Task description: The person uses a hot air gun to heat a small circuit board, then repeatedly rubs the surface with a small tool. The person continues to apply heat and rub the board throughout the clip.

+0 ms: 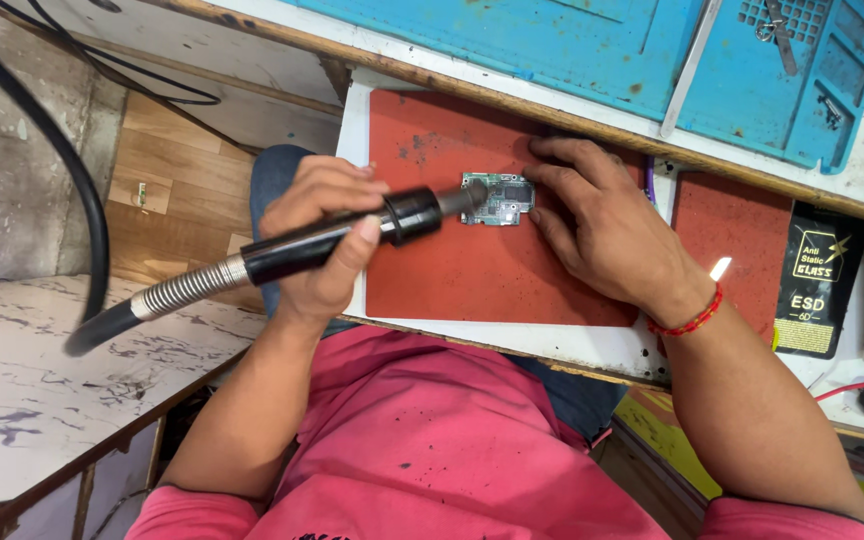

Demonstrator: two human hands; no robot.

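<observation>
Black hot-air wand [352, 235] in left hand [320, 240]; right hand [602, 225] steadies circuit board [498, 198].

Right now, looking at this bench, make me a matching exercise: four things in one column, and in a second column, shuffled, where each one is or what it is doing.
Things
1. left hand
2. right hand
3. circuit board
4. red bead bracelet

Places or states
A. lies on the red mat, at the tool's tip
B. wrapped around the black handpiece
C. sits around a wrist
D. fingers spread, fingertips on the board's edge

Pairs: 1-B, 2-D, 3-A, 4-C
</observation>
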